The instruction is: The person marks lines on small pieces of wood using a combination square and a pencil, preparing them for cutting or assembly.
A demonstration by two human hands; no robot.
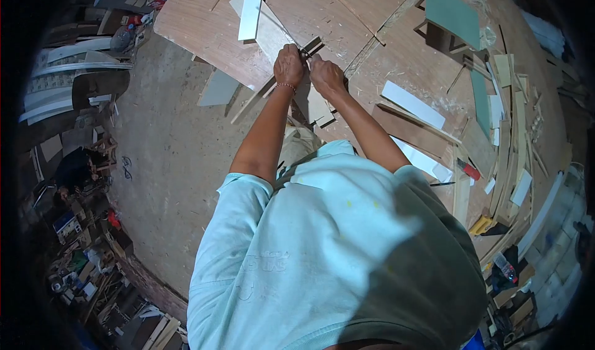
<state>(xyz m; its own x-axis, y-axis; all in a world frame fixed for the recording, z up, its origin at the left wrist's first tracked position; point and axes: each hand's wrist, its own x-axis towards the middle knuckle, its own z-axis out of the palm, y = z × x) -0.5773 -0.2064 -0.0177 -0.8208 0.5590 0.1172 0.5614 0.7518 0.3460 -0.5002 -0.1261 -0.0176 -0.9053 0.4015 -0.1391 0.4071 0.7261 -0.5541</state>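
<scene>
Both of my hands are close together over the near edge of a wooden worktable (204,21). My left hand (289,68) is closed near a small dark object (305,53) too small to name. Curled beside it, my right hand (326,76) is closed at the same spot. What either hand grips is hidden by the fingers. A thin wooden strip (251,104) runs out below my left hand. Under and behind the hands lies a pale flat board (263,31), with a white strip (251,9) across it.
Right of my hands are white panels (414,104), a green panelled piece (452,14), a red-handled tool (468,169) and long wood strips (517,133). Cluttered materials (80,275) line the far left floor, near a pair of glasses (127,168).
</scene>
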